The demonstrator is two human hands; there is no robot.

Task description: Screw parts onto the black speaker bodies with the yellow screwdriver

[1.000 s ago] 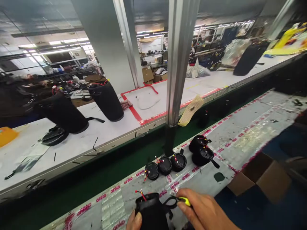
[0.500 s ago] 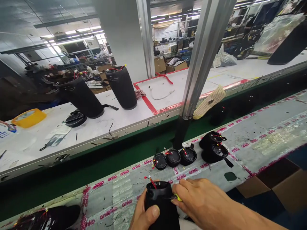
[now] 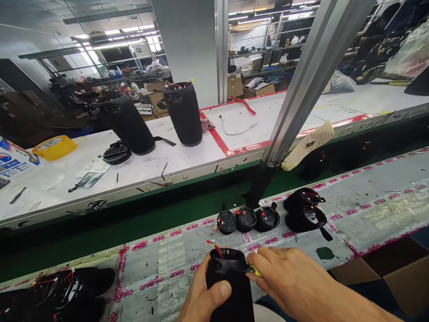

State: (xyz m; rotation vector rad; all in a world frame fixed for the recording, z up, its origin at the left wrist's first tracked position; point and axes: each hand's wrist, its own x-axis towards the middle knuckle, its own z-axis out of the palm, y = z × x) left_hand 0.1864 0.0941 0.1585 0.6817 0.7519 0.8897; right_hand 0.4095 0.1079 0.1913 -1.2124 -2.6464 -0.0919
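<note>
A black fabric-covered cylinder [image 3: 231, 290] stands open end up at the bottom centre, with red and black wires rising from its rim. My left hand [image 3: 209, 293] is wrapped round its left side, the thumb lying across the front. On the right, my right hand [image 3: 279, 275] is closed on a small yellow-green tool [image 3: 254, 270], whose dark tip touches the cylinder just below the rim. Beyond the cylinder, several round black caps [image 3: 246, 219] with wires sit in a row. Two more black cylinders [image 3: 306, 217] lie to their right.
The near bench [image 3: 187, 255] is covered with taped sheeting. More black housings [image 3: 67, 290] lie at the lower left. A metal post [image 3: 301, 85] rises at the far bench [image 3: 140, 172], which holds two upright cylinders and yellow tape [image 3: 55, 147]. An open carton [image 3: 402, 273] is at right.
The whole view has shifted, so the far bench objects appear further right. Both hands still hold the cylinder and tool, which appear slightly further right; the tool's tip remains near the rim.
</note>
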